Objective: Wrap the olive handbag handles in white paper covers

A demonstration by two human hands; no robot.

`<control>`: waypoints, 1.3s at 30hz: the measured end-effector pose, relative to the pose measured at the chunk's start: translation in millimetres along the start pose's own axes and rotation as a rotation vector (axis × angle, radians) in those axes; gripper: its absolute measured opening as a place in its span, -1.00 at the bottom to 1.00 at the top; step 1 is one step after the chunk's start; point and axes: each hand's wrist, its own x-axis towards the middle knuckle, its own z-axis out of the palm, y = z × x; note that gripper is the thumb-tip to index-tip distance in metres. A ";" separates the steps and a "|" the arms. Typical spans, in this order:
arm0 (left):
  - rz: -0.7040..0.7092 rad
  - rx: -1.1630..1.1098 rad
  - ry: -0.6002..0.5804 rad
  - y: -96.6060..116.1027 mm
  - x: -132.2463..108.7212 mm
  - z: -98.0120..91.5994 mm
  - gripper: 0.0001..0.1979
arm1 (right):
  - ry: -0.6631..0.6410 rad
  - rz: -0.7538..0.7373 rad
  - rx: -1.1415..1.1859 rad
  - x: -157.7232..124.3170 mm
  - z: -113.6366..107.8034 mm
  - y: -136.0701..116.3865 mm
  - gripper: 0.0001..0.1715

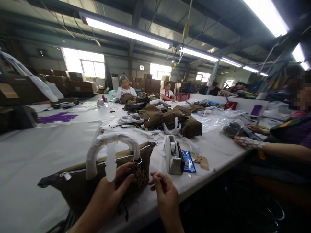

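An olive-brown handbag (80, 181) lies on the white table (36, 152) in front of me, its handles wrapped in white foam (109, 142). A leopard-print tag (140, 176) hangs from a ring at the handle's base. My left hand (111, 191) rests on the bag's side with the thumb against that tag. My right hand (164, 189) hovers just right of the tag, fingers pinched together on something too small to make out.
A grey tape dispenser (173, 155) and a blue packet (188, 161) stand right of the bag. More olive bags (167, 118) are piled mid-table with clear plastic sheets (216, 119). A co-worker's arm (267, 147) reaches in from the right; other people sit at the far end.
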 end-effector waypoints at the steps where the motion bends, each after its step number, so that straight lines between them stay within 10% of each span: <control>1: -0.008 0.020 0.003 -0.1 -0.3 0.5 -0.60 | 0.035 0.003 -0.001 2.1 -1.3 0.0 -0.57; 39: 0.285 0.280 0.097 -6.0 6.4 0.1 -0.72 | -0.018 0.016 -0.072 11.8 19.7 9.8 -0.55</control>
